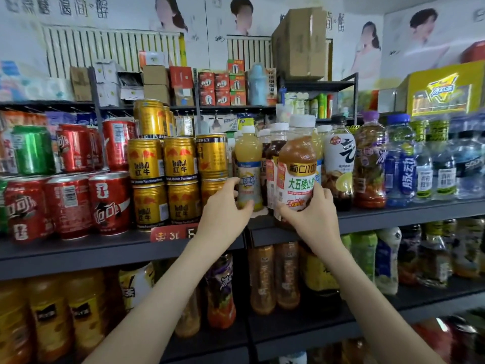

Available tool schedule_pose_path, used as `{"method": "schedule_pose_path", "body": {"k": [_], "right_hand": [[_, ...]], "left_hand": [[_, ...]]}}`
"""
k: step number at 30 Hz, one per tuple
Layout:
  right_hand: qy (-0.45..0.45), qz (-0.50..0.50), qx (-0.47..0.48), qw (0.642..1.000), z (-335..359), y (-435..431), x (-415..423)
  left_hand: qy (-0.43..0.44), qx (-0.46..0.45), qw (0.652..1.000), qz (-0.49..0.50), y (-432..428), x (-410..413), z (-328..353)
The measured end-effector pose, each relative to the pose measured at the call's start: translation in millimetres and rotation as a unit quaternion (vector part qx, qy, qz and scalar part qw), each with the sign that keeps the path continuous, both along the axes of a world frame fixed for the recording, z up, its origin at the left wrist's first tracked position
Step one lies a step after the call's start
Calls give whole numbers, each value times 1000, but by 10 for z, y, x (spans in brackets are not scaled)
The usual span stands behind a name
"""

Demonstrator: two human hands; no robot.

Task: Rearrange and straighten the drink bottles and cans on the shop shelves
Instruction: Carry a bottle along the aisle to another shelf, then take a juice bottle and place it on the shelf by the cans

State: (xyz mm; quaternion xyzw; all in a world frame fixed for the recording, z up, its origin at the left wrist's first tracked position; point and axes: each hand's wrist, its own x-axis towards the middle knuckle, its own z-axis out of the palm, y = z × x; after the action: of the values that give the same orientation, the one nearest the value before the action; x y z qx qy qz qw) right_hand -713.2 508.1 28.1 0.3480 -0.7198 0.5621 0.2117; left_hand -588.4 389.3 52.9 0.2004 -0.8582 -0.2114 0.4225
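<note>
My right hand point(313, 214) grips the lower part of a brown juice bottle point(298, 164) with a white cap, held upright at the front edge of the dark shelf point(393, 215). My left hand point(227, 206) curls round the base of a yellow juice bottle point(248, 164) that stands on the same shelf just left of it. Gold Red Bull cans point(181, 164) are stacked left of that bottle, red cola cans point(110, 203) further left. More bottles stand behind and to the right, among them a white-labelled bottle point(338, 158).
Blue and clear water bottles point(401, 164) fill the shelf's right end. The lower shelf point(301, 327) holds tea and juice bottles. Cardboard boxes point(301, 43) and small cartons sit on the top rack. A red price tag point(170, 233) hangs on the shelf edge.
</note>
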Motion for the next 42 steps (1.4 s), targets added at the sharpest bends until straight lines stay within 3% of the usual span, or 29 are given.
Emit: {"method": "schedule_pose_path", "body": {"k": [4, 8, 13, 22, 24, 28, 42], "right_hand": [[4, 10, 14, 1000, 2, 72, -165], [13, 10, 8, 1000, -24, 85, -254], [36, 17, 8, 999, -70, 88, -321], [44, 33, 5, 998, -85, 102, -409], [42, 31, 3, 999, -89, 113, -425], [36, 32, 1, 999, -95, 128, -437], [22, 55, 3, 998, -41, 130, -317]], "left_hand": [[5, 31, 999, -20, -80, -388, 61], [-76, 61, 995, -35, -241, -755, 104], [-90, 66, 994, 21, -265, -1002, 95], [-75, -73, 987, 122, -355, -1151, 22], [-83, -65, 987, 123, -323, -1121, 72], [-53, -18, 996, 65, -192, -974, 127], [112, -78, 990, 24, 267, -325, -32]]}}
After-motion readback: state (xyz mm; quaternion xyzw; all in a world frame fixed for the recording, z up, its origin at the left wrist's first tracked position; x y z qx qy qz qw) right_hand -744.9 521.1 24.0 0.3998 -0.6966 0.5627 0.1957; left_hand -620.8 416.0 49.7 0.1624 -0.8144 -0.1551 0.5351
